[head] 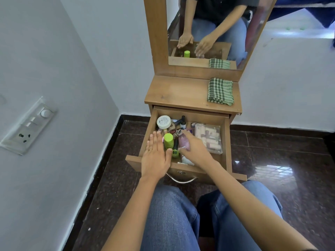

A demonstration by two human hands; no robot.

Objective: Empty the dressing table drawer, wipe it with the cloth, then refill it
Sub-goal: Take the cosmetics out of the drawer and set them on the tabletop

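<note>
Closest to me are my knees in blue jeans (172,220), and my two bare forearms reach forward over them. Past the knees the drawer (190,115) of the dressing table is pulled well out over the dark tiled floor (272,151), with its curved metal handle (181,180) hanging from the front panel.

My left hand (155,156) is wide and flat, fingers straight and close together. It lies over the front left corner of the drawer, and its thumb is just beside a bottle with a lime-green cap (168,140). It holds nothing.

My right hand (195,149) is inside the drawer near the middle, fingers stretched out and thumb held apart. A pink bottle (183,142) shows between thumb and forefinger. The hand is a little blurred, so I cannot tell whether it touches the bottle; it has not closed round it.

The drawer is full. A round white jar (164,122) lies at the back left, and a small dark bottle (182,122) stands beside it. A clear plastic box of pale tubes (208,138) fills the right side. Small items I cannot make out are jumbled between them.

The cloth (220,92), green and white checked and folded, lies on the right of the wooden tabletop (181,93) above the drawer. Behind it the mirror (208,33) reflects both hands, the green cap and the cloth. A switch panel (29,125) is fixed to the wall on my left.
</note>
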